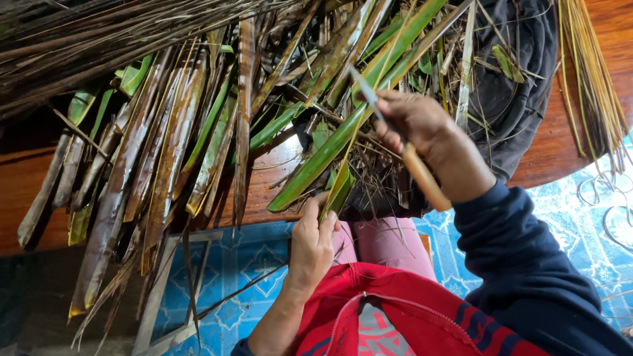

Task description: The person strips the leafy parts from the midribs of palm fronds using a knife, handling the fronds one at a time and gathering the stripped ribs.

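Over the lap, the left hand (312, 238) pinches the folded base of a long green leaf strip (343, 132), fingers closed tight on its glossy, creased end, while the strip runs up and away as a flat ribbon. Right hand (428, 135) is wrapped fully around a knife (402, 148) with a smooth, pale wooden handle, its thin grey blade laid against the strip's upper stretch. Left of the hands, a fan of leaf strips (165, 151) hangs over the edge of a polished reddish wooden platform (26, 184), streaked brown and green, stiff and tapering to frayed tips. A bundle of thin yellowish midribs (590, 72) lies at right, beside a dark crumpled cloth (514, 92). Below, a blue patterned floor (250, 264).
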